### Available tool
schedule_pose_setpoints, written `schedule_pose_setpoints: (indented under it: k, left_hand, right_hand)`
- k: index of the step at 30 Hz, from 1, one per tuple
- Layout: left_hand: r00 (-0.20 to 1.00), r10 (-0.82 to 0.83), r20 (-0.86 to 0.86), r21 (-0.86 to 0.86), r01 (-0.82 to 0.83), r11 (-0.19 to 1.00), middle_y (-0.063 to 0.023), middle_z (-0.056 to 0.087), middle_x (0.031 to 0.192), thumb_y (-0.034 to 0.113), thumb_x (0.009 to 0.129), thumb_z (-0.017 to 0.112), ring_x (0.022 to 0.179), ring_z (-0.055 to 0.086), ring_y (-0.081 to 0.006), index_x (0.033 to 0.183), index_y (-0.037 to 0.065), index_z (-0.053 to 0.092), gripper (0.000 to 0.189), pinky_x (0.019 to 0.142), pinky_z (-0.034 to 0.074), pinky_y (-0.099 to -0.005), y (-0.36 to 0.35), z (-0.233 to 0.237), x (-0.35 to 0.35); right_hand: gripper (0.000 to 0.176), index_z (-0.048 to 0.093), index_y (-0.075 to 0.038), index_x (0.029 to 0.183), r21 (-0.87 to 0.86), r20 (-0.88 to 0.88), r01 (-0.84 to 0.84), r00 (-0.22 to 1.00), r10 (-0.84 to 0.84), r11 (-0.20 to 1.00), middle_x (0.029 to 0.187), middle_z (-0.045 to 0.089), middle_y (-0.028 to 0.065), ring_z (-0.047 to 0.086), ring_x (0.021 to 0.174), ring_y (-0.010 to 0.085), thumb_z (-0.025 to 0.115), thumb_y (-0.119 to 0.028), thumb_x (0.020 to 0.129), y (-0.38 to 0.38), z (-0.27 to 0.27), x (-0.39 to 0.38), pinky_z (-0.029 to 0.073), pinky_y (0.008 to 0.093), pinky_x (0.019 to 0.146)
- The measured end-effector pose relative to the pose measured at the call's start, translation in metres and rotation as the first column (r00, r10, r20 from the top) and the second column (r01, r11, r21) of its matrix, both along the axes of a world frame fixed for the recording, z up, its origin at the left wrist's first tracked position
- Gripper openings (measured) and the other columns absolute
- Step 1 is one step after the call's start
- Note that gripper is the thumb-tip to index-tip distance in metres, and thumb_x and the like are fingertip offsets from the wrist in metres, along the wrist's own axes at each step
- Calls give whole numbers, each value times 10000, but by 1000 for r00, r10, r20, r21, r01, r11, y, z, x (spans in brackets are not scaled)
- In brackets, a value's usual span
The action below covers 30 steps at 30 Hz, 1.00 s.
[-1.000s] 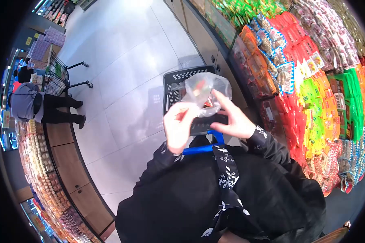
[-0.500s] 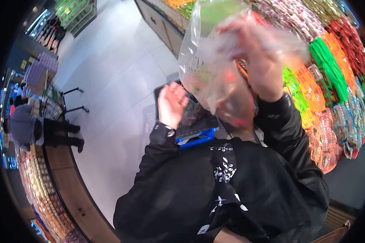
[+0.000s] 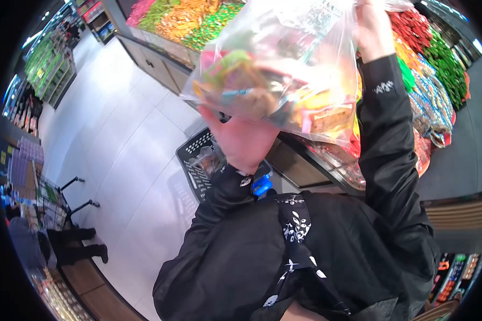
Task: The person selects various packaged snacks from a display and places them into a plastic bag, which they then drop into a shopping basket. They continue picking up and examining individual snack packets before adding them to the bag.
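Observation:
A clear plastic bag (image 3: 284, 115) of colourful small wrapped packets hangs tilted in front of me, blurred by motion. At its upper right corner, my right hand (image 3: 374, 29) is closed on the bag, its fingertips partly cut off by the frame's top. My left hand (image 3: 243, 142) is under the bag's lower left edge with the thumb stretched out; the other fingers are hidden behind the plastic. Below that hand stands a black shopping basket (image 3: 190, 158) with a blue handle (image 3: 262, 184) and a clear bag of something dark (image 3: 208, 160) inside.
Bulk bins of wrapped sweets (image 3: 198, 18) run along the far counter, and more piled packets (image 3: 423, 115) lie at right. On the left, a person in dark trousers (image 3: 77, 246) is near a shopping cart (image 3: 53, 195). Pale floor tiles (image 3: 123, 123) form the aisle.
The filled bag has swung up and left, nearer my view. My right hand has risen to the upper right; my left hand has moved from beside the bag to under it.

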<state>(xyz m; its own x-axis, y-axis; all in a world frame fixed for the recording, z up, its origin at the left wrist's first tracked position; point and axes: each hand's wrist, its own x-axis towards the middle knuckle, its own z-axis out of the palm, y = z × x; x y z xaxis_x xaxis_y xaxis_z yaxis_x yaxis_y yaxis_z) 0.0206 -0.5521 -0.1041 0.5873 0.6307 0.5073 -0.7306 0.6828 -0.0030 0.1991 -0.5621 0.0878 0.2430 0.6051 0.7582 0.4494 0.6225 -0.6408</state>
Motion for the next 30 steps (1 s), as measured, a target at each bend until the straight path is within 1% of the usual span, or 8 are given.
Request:
schedule_pose_setpoints:
  k: [1, 4, 5, 16, 24, 27, 28, 30]
  left_hand:
    - [978, 18, -209, -188, -58, 981, -54, 351, 1410, 777, 750, 355, 1300, 293, -246, 1383, 107, 324, 923, 1087, 123, -510, -17, 28, -3]
    - [991, -99, -88, -170, 83, 982, -56, 233, 1477, 790, 726, 379, 1355, 174, -267, 1421, 127, 245, 970, 1091, 63, -538, -38, 47, 2]
    - [969, -239, 61, -161, 246, 956, -62, 129, 1508, 798, 712, 383, 1382, 66, -299, 1444, 147, 164, 1004, 1082, -6, -571, -43, 51, 3]
    - [983, -163, -82, 27, 166, 986, -146, 38, 1514, 716, 788, 339, 1378, -22, -374, 1454, 154, 119, 899, 1008, -85, -656, -70, 64, -2]
    - [972, -192, -137, -10, 192, 981, -86, 88, 1514, 807, 733, 314, 1388, 36, -309, 1453, 175, 132, 976, 1073, -36, -579, -69, 61, -11]
    - [929, -76, -363, 1, 82, 997, -109, 205, 1480, 729, 792, 331, 1366, 158, -309, 1395, 148, 297, 839, 1082, 36, -574, -44, 27, -10]
    - [898, -31, -438, 25, 47, 999, -118, 227, 1471, 708, 808, 331, 1359, 186, -311, 1378, 140, 331, 805, 1085, 54, -569, -35, 15, -5]
    - [921, -109, -375, -155, 53, 986, -130, 254, 1459, 618, 856, 330, 1344, 236, -310, 1363, 86, 326, 735, 1084, 101, -561, -19, -15, 7]
  right_hand:
    - [276, 577, 3, 1069, -10, 12, 14, 1000, -14, 1000, 1043, 609, 79, 597, 863, 119, 424, -194, 951, -6, -3, 2, 456, 235, 728]
    - [268, 579, 2, 1063, -79, 51, 43, 998, -39, 996, 1039, 608, 79, 594, 868, 126, 428, -186, 947, -32, -28, 11, 455, 243, 735]
    - [265, 579, 2, 1061, -109, 63, 49, 997, -42, 993, 1037, 608, 79, 593, 870, 128, 429, -183, 946, -41, -38, 14, 454, 246, 737]
    - [234, 585, 0, 1039, -366, 130, 96, 990, -51, 926, 1022, 606, 81, 583, 889, 151, 445, -153, 932, -111, -117, 35, 450, 274, 762]
    - [212, 589, -1, 1024, -13, -61, 329, 942, -329, 944, 1012, 605, 83, 576, 902, 168, 456, -131, 921, -40, -96, 70, 447, 294, 779]
    - [204, 590, -2, 1018, 222, -128, 425, 905, -405, 878, 1007, 604, 83, 574, 908, 175, 460, -123, 918, -17, -57, 93, 446, 302, 786]
    - [201, 591, -2, 1016, 283, -175, 373, 926, -334, 884, 1006, 604, 84, 573, 909, 177, 462, -120, 916, -20, -41, 89, 446, 304, 788]
    - [74, 582, -49, 935, 326, -389, 23, 914, 112, 945, 869, 556, -34, 499, 778, 49, 550, -101, 895, -54, -13, 36, 416, 212, 710]
